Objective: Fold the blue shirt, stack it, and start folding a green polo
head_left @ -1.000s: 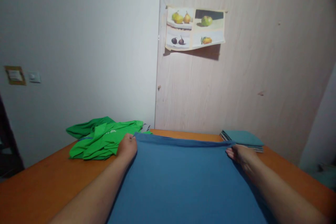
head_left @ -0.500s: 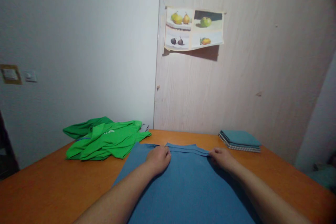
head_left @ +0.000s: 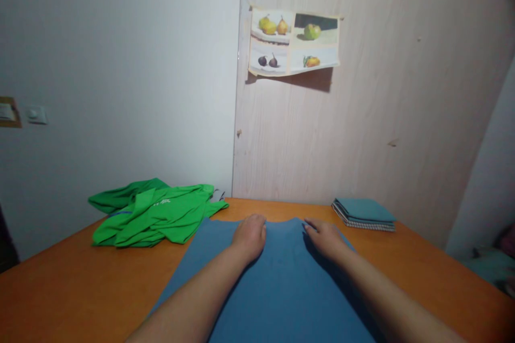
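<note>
A blue cloth [head_left: 289, 289] lies spread over the table in front of me, its far edge between my two hands. My left hand [head_left: 249, 237] rests palm down on the cloth near that edge, its fingers reaching forward and partly foreshortened, the thumb on the inner side. My right hand [head_left: 324, 236] is at the far right corner of the cloth, fingers stretched out and thumb apart. Nothing shows in its grasp. The near end of the cloth runs out of view at the bottom.
On the orange table [head_left: 72, 289], a crumpled green garment [head_left: 161, 214] lies at the back left. A stack of folded cloths [head_left: 364, 213], blue-green over checked, sits at the back right. Behind the table stands a wall with a fruit picture [head_left: 293, 43].
The folded strips at the cloth's far edge now lie smooth. My right hand has moved slightly left and loosened from its pinch. My left hand has shifted slightly forward and flattened.
</note>
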The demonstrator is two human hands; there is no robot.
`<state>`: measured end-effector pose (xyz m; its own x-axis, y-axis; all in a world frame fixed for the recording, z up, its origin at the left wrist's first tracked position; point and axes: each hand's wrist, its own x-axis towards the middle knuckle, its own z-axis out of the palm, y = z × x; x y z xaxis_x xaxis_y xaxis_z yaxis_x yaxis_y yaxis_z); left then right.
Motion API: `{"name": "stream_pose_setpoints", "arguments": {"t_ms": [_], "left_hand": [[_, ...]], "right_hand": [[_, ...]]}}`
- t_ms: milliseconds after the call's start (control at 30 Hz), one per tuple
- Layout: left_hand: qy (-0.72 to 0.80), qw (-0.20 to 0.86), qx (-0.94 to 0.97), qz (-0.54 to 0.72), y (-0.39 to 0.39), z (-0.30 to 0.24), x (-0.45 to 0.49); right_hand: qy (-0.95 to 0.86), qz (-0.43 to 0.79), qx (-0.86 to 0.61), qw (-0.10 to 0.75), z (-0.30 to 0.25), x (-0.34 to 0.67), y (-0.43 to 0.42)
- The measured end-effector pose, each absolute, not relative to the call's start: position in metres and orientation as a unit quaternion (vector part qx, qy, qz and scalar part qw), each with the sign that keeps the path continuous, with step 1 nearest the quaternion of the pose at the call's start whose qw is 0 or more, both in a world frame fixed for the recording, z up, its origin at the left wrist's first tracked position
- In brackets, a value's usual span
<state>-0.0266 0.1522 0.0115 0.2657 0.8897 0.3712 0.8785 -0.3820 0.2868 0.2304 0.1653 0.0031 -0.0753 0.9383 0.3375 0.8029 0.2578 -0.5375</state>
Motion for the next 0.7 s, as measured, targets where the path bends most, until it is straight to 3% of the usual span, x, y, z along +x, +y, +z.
{"name": "stream_pose_setpoints", "arguments": {"t_ms": [167, 467, 700], "left_hand": [[0.532, 0.018, 0.821, 0.205, 0.147, -0.002, -0.009], [0.573, 0.068, 0.812, 0.083, 0.145, -0.014, -0.011], [0.595, 0.051, 0.798, 0.080, 0.144, -0.014, -0.011]], "right_hand": [[-0.770, 0.102, -0.565, 0.277, -0.002, 0.196, 0.159], [-0.767, 0.094, -0.626, 0.109, -0.027, 0.181, 0.154], [-0.758, 0.087, -0.643, 0.065, -0.022, 0.181, 0.152]]}}
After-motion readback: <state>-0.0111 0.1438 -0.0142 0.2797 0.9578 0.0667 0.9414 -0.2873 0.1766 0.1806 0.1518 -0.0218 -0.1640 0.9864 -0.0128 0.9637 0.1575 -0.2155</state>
